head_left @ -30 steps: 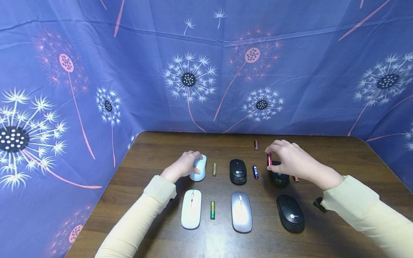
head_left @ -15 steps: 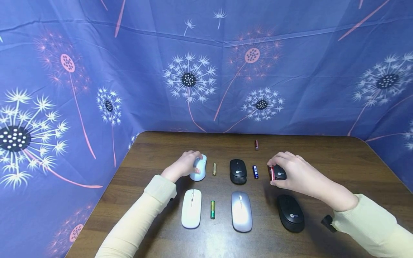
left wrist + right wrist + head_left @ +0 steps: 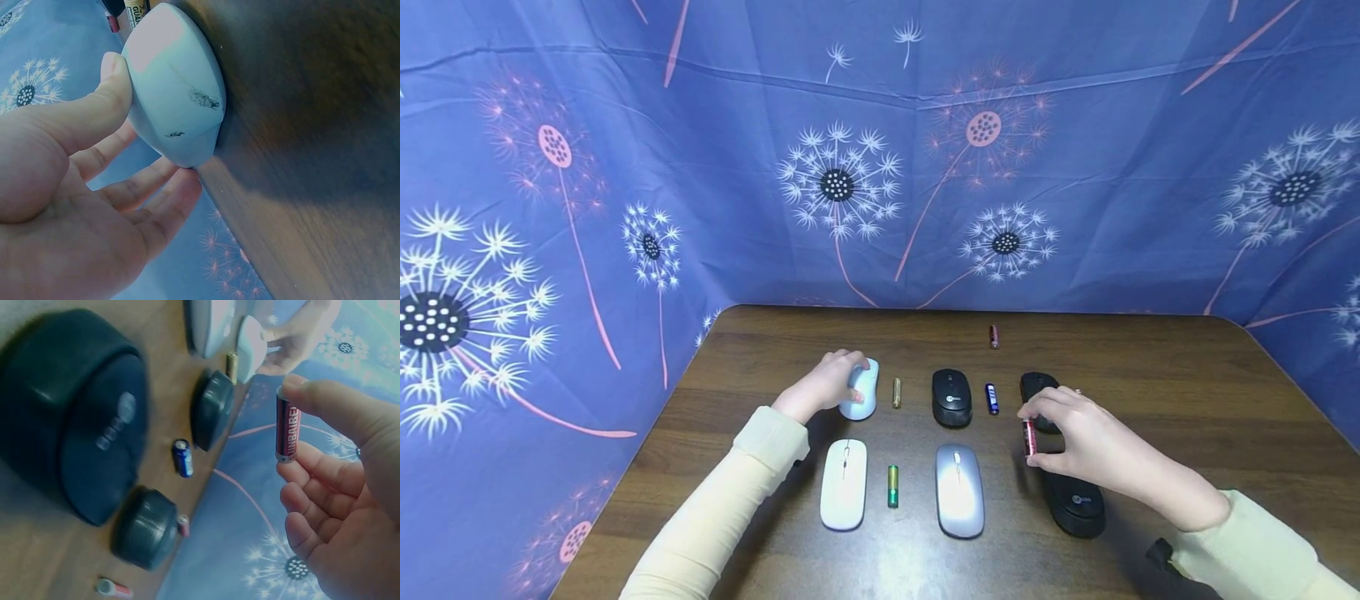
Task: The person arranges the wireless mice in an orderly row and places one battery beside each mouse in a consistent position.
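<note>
At the table's left, my left hand (image 3: 823, 385) holds a light blue computer mouse (image 3: 867, 385), thumb along one side and fingertips at the other; dark smudges mark its surface in the left wrist view. My right hand (image 3: 1097, 442) pinches a red battery (image 3: 1029, 437) by its two ends, between thumb and fingertips. Lettering runs along that battery (image 3: 288, 425) in the right wrist view. Under and behind the right hand are two black mice: the farther one (image 3: 1037, 382) is partly covered by the fingers, the nearer one (image 3: 1078, 508) partly by the hand.
Between the hands lie a third black mouse (image 3: 952, 398), a white mouse (image 3: 844, 485) and a grey mouse (image 3: 959, 492). Gold (image 3: 897, 393), green (image 3: 892, 486) and blue (image 3: 992, 399) batteries lie among them. A small red battery (image 3: 994, 337) lies farther back; another red battery (image 3: 114, 589) shows in the right wrist view.
My right hand has drawn the red battery toward me, from over the farther black mouse to beside the gap between the two right-hand mice. My left hand stays on the light blue mouse.
</note>
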The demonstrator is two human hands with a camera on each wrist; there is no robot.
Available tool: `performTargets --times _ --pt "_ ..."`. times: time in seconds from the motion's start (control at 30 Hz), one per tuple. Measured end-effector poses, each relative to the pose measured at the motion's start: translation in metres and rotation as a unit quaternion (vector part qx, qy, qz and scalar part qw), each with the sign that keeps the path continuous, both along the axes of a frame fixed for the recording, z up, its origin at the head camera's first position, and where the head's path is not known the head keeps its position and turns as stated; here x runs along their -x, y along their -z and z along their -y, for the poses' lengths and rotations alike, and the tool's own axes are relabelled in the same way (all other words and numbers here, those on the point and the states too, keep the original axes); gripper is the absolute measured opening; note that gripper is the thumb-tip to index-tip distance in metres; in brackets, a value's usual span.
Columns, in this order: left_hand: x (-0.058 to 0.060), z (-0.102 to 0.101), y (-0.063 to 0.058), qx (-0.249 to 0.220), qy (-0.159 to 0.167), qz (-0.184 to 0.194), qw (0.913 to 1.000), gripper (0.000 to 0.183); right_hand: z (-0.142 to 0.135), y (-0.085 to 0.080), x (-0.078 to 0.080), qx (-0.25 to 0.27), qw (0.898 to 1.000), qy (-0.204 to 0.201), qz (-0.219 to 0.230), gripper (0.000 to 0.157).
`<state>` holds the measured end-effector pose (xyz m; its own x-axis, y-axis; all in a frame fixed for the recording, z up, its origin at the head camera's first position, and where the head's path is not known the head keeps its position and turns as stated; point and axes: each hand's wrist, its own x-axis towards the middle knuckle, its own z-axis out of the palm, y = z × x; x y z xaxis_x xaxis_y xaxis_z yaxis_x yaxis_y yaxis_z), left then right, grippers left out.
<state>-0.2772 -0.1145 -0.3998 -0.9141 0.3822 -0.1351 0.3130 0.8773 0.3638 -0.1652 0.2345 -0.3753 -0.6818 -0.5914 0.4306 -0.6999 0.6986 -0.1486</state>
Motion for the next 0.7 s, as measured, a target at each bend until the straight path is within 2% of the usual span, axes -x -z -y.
performTargets --times 0.17,0.37,0.6,0.7 --pt "0.000 0.000 0.000 -0.003 0.000 0.001 1.0000 0.050 0.002 0.013 -0.003 0.010 1.000 0.002 0.009 0.049" --pt "0.000 0.000 -0.001 -0.004 -0.003 0.001 1.0000 0.050 0.004 0.025 -0.007 0.015 1.000 -0.019 0.007 0.050" --pt "-0.001 -0.001 -0.001 -0.005 -0.005 0.005 1.0000 0.050 0.007 0.036 -0.012 -0.003 0.998 -0.017 0.058 0.046" --pt "0.000 -0.001 -0.001 -0.006 -0.006 0.007 0.9999 0.050 0.008 0.041 -0.013 -0.005 0.998 -0.025 0.063 0.044"
